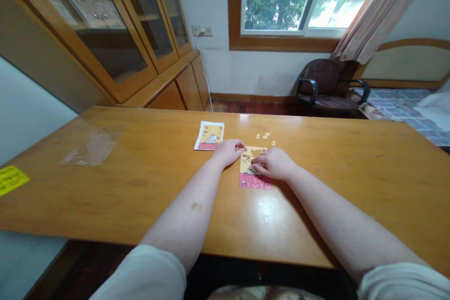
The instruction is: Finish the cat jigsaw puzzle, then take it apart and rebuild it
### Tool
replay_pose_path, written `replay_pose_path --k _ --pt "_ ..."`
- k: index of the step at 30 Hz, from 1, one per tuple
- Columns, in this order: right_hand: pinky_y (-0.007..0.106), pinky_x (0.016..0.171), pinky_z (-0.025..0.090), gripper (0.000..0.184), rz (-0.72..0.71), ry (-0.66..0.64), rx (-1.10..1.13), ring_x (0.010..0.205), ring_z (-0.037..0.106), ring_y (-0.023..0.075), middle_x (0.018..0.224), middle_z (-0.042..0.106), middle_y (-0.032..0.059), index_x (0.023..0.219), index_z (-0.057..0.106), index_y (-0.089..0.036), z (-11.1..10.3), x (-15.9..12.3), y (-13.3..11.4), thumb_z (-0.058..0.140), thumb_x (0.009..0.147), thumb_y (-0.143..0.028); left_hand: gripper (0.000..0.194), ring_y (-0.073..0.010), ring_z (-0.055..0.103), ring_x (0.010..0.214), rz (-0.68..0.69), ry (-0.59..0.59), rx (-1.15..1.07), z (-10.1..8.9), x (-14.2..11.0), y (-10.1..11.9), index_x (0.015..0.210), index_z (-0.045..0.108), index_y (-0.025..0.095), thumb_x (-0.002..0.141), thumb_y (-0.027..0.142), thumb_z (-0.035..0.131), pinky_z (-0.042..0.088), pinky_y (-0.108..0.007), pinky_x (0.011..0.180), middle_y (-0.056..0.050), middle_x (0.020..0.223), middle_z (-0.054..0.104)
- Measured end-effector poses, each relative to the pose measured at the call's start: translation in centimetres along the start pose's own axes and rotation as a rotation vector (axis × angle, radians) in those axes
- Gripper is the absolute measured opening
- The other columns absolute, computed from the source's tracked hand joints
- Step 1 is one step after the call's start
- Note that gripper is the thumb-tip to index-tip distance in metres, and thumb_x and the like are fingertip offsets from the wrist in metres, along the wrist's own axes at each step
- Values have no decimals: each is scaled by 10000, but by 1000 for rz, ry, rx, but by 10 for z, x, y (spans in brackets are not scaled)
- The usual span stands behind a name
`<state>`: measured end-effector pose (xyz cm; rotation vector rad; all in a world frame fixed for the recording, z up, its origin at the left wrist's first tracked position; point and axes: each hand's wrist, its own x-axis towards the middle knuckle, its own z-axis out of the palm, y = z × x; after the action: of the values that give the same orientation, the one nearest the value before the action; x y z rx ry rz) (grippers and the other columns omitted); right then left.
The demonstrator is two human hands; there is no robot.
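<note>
Fingers bunched, the left hand (229, 152) rested at the far-left corner of the jigsaw puzzle (255, 181); the right hand (276, 164) curled over the right edge, its grip impossible to tell.

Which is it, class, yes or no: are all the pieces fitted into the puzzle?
No, a few loose pieces lie on the table just beyond the puzzle.

No text is coming out legibly. A yellow label (13, 180) is lying by the left edge of the table (158, 150), partly running out of view and showing darker, character-like marks, too blurred to decipher. Any lettering on the picture card (211, 131), lying toward the far edge, or on the jigsaw puzzle (255, 182) near it is appearing too small to read.
</note>
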<state>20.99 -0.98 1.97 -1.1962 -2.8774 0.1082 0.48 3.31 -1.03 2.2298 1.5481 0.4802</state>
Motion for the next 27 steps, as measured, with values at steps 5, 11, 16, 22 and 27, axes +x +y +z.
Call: replay_pose_path --k 5,11,16,22,27 --pt "279 694 360 402 2 -11 11 768 624 186 840 713 69 1059 698 -241 1 0 1 373 933 -442 225 -172 587 773 -2 0 -2 0 0 0 953 687 236 808 352 559 410 -267 671 -18 827 665" --pt "280 698 370 389 -10 -7 33 786 633 191 863 716 69 1070 690 -243 1 0 3 392 926 -447 232 -176 594 786 -6 -10 5 0 0 0 964 689 228 813 348 559 424 -270 689 -23 825 667" --pt "283 709 381 385 -7 -12 42 800 635 196 888 716 72 1104 676 -243 2 1 4 406 920 -449 231 -180 599 792 -3 -4 7 0 0 0 962 689 234 815 357 560 431 -271 691 -21 830 673" --pt "284 720 379 383 23 -18 40 815 637 200 917 715 76 1126 652 -247 3 1 4 410 919 -458 238 -181 598 796 1 0 12 0 0 1 964 688 232 816 367 559 433 -272 701 -26 837 672" --pt "282 723 375 371 39 -29 32 825 634 200 911 714 69 1102 653 -256 3 2 5 397 925 -460 239 -180 598 788 3 4 13 -1 -1 2 958 688 232 815 372 557 430 -272 686 -24 833 670"
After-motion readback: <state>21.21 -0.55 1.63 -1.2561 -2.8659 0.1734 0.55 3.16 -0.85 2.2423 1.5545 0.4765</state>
